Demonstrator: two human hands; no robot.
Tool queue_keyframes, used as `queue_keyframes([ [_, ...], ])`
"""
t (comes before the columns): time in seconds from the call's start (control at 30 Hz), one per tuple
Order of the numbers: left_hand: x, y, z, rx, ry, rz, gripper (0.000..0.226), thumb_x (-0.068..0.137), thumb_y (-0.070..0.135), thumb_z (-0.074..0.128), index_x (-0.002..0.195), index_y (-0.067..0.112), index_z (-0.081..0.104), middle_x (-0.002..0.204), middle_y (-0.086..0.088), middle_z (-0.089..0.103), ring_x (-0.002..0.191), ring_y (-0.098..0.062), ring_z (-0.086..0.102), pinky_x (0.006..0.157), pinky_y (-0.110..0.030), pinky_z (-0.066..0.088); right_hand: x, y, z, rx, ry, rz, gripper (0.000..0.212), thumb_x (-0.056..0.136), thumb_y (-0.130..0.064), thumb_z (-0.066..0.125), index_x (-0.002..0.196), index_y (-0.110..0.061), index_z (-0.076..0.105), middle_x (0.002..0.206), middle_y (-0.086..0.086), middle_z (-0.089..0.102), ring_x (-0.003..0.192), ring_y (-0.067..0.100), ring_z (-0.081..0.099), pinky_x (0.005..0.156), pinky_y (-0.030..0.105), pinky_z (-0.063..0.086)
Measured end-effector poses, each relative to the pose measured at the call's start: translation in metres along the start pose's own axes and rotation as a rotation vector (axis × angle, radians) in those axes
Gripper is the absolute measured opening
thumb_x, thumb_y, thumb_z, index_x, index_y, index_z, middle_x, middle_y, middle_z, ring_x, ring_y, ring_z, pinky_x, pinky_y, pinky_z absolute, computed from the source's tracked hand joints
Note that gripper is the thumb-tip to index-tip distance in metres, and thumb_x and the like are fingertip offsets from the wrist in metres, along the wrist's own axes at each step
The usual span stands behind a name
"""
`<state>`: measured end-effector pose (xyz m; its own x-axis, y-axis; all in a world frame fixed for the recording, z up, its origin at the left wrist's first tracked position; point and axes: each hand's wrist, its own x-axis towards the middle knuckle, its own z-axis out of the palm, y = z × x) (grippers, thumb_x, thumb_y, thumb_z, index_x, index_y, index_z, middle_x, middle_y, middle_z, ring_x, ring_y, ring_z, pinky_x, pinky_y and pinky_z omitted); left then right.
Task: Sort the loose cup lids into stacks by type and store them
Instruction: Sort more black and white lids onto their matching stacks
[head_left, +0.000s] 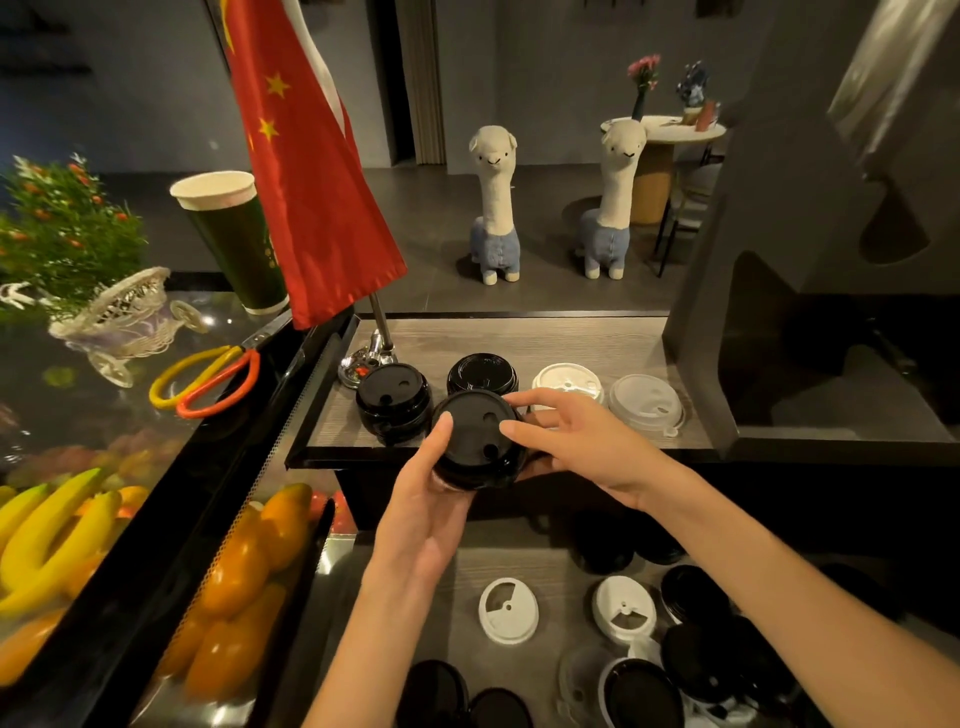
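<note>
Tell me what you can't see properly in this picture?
- Head view: the black lid stack is partly covered by the left hand and right hand, so its lids can't be counted.
- Loose black lids at lower right merge in shadow.
- The clear lid is too faint to type.

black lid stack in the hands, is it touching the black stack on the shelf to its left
Cannot tell. In the head view the held black lid stack overlaps the shelf stack, with no plain gap or contact.
</note>
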<state>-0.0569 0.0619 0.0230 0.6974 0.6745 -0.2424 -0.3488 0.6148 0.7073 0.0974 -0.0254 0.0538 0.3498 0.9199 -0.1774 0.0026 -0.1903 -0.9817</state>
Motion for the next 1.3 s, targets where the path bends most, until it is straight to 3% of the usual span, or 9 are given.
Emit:
queue_keyframes([
  [0.1,-0.003,-0.001,0.003,-0.059,-0.012,-0.027,0.038,0.104,0.033,0.048,0.131,0.011,0.062,0.124,-0.014,0.073,0.115,-0.027,0.071,0.09,-0.04,0.058,0.0,0.001,0.004,-0.001,0.031,-0.008,0.039,0.098,-0.017,0.07,0.134,-0.017,0.056,0.117,0.012,0.074,0.101,0.021,0.076,0.079,0.036,0.064],
  [0.23,-0.002,0.003,0.0,0.035,-0.002,-0.021,0.038,0.102,0.031,0.053,0.134,0.012,0.061,0.127,-0.014,0.072,0.121,-0.028,0.068,0.104,-0.045,0.051,0.002,0.003,-0.003,-0.651,0.208,-0.301,0.052,0.089,-0.043,0.077,0.135,-0.031,0.058,0.127,-0.01,0.06,0.11,0.006,0.063,0.093,0.025,0.055],
  [0.37,-0.002,0.011,0.004,0.119,-0.032,-0.011,0.036,0.105,0.032,0.048,0.133,0.015,0.062,0.126,-0.014,0.072,0.117,-0.026,0.07,0.098,-0.043,0.054,0.001,-0.019,-0.01,-0.74,-0.102,-0.5,0.079,0.08,-0.045,0.086,0.149,-0.035,0.049,0.147,-0.02,0.052,0.135,-0.002,0.048,0.108,0.017,0.043],
  [0.43,-0.003,0.016,0.008,0.102,-0.043,-0.009,0.04,0.107,0.038,0.041,0.131,0.014,0.064,0.127,-0.014,0.072,0.117,-0.027,0.069,0.1,-0.045,0.051,0.007,-0.022,-0.012,-0.818,-0.127,-0.542,0.08,0.08,-0.043,0.088,0.149,-0.034,0.049,0.147,-0.02,0.053,0.137,-0.002,0.047,0.111,0.017,0.041],
  [0.63,-0.004,0.021,0.013,-0.01,-0.037,0.007,0.06,0.107,0.052,0.029,0.139,0.011,0.058,0.128,-0.015,0.071,0.115,-0.027,0.071,0.092,-0.043,0.053,0.012,-0.016,-0.011,-0.821,-0.014,-0.498,0.083,0.077,-0.054,0.085,0.15,-0.041,0.046,0.141,-0.018,0.049,0.124,-0.003,0.051,0.104,0.017,0.044],
  [0.8,-0.004,0.018,0.017,-0.015,-0.037,0.053,0.061,0.107,0.054,0.024,0.149,0.019,0.049,0.135,-0.011,0.068,0.125,-0.027,0.065,0.114,-0.046,0.041,0.017,-0.001,0.002,-0.672,0.109,-0.455,0.082,0.071,-0.058,0.086,0.143,-0.039,0.052,0.131,-0.017,0.053,0.115,-0.006,0.056,0.094,0.01,0.047],
  [0.93,-0.004,0.016,0.014,0.015,-0.078,0.092,0.06,0.107,0.055,0.022,0.154,0.024,0.043,0.142,-0.01,0.063,0.137,-0.028,0.054,0.123,-0.05,0.029,0.017,0.001,0.005,-0.493,0.065,-0.385,0.076,0.075,-0.042,0.09,0.141,-0.038,0.053,0.128,-0.018,0.057,0.108,0.002,0.064,0.089,0.02,0.057],
  [1.07,-0.004,0.02,0.012,0.092,-0.104,0.12,0.06,0.107,0.055,0.02,0.156,0.027,0.04,0.143,-0.005,0.063,0.138,-0.023,0.054,0.123,-0.049,0.03,0.017,-0.001,0.004,-0.457,-0.003,-0.461,0.079,0.078,-0.027,0.091,0.145,-0.031,0.051,0.136,-0.013,0.058,0.117,0.0,0.062,0.094,0.015,0.051],
  [1.3,-0.005,0.039,0.008,0.117,-0.126,0.068,0.058,0.107,0.05,0.027,0.145,0.014,0.054,0.137,-0.011,0.066,0.128,-0.025,0.063,0.109,-0.044,0.045,0.028,-0.019,-0.008,-0.657,-0.051,-0.522,0.082,0.075,-0.043,0.089,0.146,-0.043,0.049,0.139,-0.025,0.053,0.122,-0.006,0.054,0.094,0.01,0.047],
])
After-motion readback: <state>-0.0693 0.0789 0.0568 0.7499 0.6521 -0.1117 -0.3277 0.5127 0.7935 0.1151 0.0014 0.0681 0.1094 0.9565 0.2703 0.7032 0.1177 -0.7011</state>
